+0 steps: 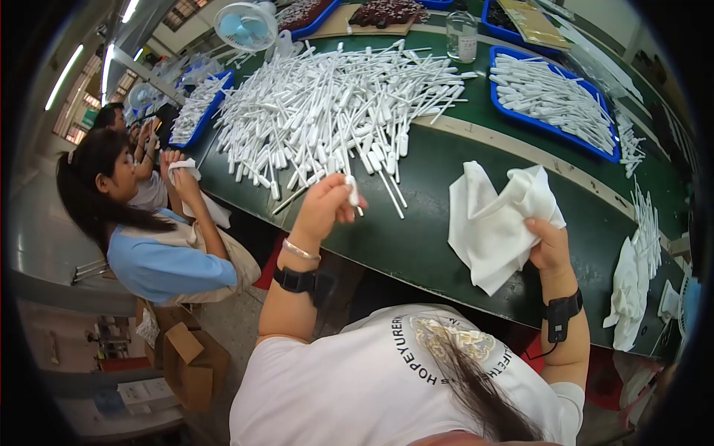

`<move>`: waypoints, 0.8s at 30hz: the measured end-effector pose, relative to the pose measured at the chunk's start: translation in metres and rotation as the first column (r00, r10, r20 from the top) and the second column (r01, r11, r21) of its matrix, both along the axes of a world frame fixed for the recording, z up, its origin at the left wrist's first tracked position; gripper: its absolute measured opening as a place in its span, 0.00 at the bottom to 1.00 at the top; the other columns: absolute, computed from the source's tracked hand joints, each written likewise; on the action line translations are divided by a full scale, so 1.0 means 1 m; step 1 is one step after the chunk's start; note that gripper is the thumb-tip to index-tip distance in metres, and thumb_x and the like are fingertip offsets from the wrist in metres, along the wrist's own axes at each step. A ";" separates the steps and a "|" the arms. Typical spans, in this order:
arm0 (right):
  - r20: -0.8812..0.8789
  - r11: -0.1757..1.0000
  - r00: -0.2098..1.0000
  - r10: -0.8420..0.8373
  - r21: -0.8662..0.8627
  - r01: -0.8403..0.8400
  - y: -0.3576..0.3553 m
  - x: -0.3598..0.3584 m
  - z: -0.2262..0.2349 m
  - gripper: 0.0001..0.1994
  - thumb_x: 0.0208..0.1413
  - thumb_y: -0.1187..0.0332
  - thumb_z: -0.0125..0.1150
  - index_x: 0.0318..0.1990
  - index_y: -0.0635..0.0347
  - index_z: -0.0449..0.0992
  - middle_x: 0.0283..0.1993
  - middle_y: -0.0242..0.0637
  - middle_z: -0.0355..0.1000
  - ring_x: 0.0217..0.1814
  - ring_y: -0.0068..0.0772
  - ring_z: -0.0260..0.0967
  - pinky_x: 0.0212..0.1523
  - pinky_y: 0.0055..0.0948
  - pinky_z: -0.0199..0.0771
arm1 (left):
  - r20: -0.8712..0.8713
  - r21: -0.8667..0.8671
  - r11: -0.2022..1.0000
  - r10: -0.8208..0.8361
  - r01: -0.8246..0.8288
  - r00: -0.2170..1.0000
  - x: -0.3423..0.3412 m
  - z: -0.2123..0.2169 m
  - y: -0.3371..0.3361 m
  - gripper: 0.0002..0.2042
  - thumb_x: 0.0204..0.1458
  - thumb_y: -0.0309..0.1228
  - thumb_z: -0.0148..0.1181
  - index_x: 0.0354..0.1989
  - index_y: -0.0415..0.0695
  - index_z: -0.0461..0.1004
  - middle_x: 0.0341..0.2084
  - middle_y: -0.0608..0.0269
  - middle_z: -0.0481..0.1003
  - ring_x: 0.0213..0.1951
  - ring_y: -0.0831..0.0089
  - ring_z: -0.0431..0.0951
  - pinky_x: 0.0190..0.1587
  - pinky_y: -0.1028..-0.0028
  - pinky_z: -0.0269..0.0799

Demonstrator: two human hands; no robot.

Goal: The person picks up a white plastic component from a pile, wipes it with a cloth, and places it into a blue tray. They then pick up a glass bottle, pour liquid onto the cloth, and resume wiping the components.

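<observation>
My left hand (325,206) is closed, pinching a white plastic stick (352,192) by its wide, rounded end; much of the stick is hidden by my fingers. Just beyond it lies a big loose heap of similar white sticks (327,104), thin-stemmed with one broader end. At the right, my right hand (549,244) grips a crumpled white cloth (494,223), which hangs in folds over the green table (416,245). The cloth and the stick are apart.
Blue trays (554,141) of white sticks stand at the right and far left. A clear bottle (462,37) and a small fan (246,27) are at the back. Another white cloth (627,290) lies at the right edge. A co-worker (160,230) works close on my left.
</observation>
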State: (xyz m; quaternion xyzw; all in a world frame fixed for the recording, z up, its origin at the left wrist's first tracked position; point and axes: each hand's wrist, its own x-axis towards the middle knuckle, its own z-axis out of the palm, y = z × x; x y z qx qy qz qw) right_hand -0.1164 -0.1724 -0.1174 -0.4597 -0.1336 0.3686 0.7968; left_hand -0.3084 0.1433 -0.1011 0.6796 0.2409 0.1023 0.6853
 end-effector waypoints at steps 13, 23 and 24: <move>-0.072 0.989 0.996 0.044 0.146 -0.033 0.002 -0.001 0.005 0.28 0.43 0.80 0.48 0.56 0.63 0.55 0.51 0.41 0.62 0.53 0.36 0.61 0.53 0.33 0.60 | 0.114 -0.384 0.670 -0.648 0.635 0.753 0.114 0.005 -0.134 0.09 0.54 0.33 0.46 0.35 0.41 0.68 0.21 0.65 0.71 0.17 0.84 0.65 0.20 0.85 0.59; 0.724 0.905 0.687 -0.066 -0.246 0.346 -0.009 0.019 -0.015 0.27 0.43 0.78 0.49 0.55 0.64 0.56 0.51 0.40 0.63 0.53 0.34 0.60 0.54 0.32 0.57 | 0.066 0.017 0.872 -0.489 0.489 0.870 0.130 -0.018 -0.133 0.08 0.52 0.33 0.49 0.31 0.41 0.70 0.20 0.71 0.71 0.18 0.87 0.63 0.21 0.86 0.59; 0.667 0.928 0.742 -0.061 -0.236 0.288 -0.011 0.020 -0.011 0.27 0.44 0.78 0.50 0.55 0.64 0.56 0.51 0.40 0.63 0.53 0.34 0.60 0.54 0.32 0.58 | 0.062 0.008 0.878 -0.479 0.479 0.876 0.130 -0.020 -0.130 0.08 0.52 0.33 0.49 0.32 0.41 0.70 0.21 0.71 0.71 0.18 0.87 0.63 0.21 0.86 0.59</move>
